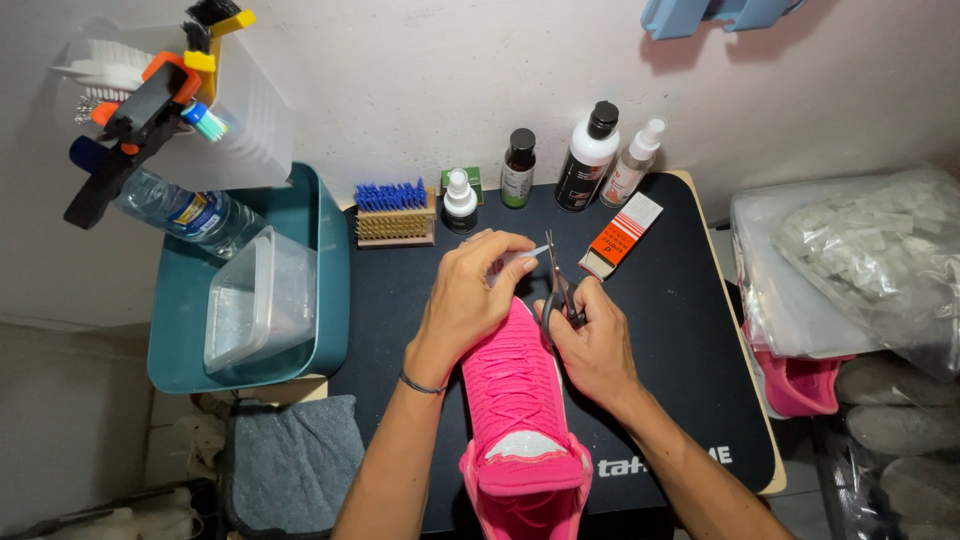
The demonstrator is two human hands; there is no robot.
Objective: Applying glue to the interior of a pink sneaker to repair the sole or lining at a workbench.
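A bright pink knit shoe (518,400) lies lengthwise on the black mat (680,330), toe pointing away from me. My left hand (468,295) rests over the toe and pinches a small pale strip (520,257) between thumb and fingers. My right hand (592,340) grips small dark scissors (557,288), blades pointing up at the strip's end. A thin dark band circles my left wrist.
Several bottles (588,156) line the back wall, beside a blue-bristled brush (394,212) and an orange-and-white box (620,235). A teal tub (250,290) with a clear container sits left, under a bin of brushes (165,90). Plastic bags (850,260) lie right; grey cloth (295,460) lower left.
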